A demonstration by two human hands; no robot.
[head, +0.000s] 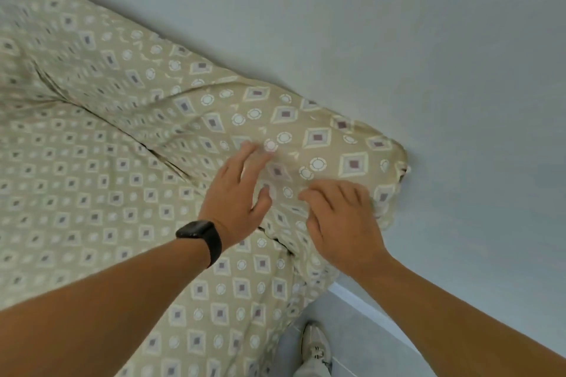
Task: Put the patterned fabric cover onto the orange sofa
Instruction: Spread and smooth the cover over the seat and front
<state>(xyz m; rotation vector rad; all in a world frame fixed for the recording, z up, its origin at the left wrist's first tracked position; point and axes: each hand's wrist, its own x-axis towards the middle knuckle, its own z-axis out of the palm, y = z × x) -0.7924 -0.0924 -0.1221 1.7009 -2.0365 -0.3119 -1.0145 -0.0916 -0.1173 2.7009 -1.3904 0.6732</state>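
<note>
The beige fabric cover (128, 138), patterned with diamonds and circles, lies draped over the whole sofa, so no orange shows. A dark crease runs between the seat and the backrest. My left hand (239, 193), a black watch on its wrist, lies with straight spread fingers on the cover at the right end of the backrest. My right hand (340, 220) rests beside it on the cover near the sofa's right corner. Its fingers are bent downward into the fabric, and whether they pinch it is unclear.
A pale blue-grey wall (428, 55) stands directly behind and to the right of the sofa. At the bottom right is a strip of tiled floor (352, 315) with my light shoe (315, 343) on it.
</note>
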